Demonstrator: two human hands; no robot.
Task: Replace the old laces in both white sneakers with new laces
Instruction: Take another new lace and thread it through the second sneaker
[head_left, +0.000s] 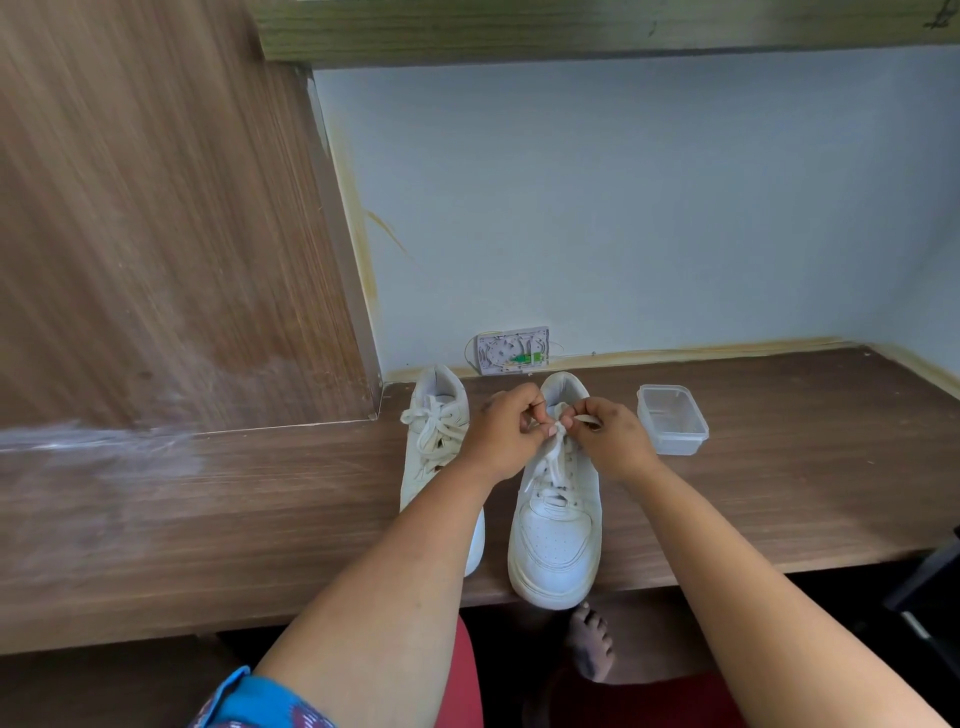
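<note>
Both hands, left (506, 434) and right (610, 436), pinch the lace (551, 457) at the right sneaker's (556, 525) top; tub (671, 420) just right of them.

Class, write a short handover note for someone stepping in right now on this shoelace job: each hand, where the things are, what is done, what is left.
Left hand and right hand: both pinch the white lace at the knot near the top of the right-side white leather sneaker.
Left-side white sneaker stands beside it on the brown wooden desk, laced and tied.
Clear plastic tub stands right of the shoes.
Done: none confirmed; cannot tell old laces from new.
Left: work the knot; do both shoes.
</note>
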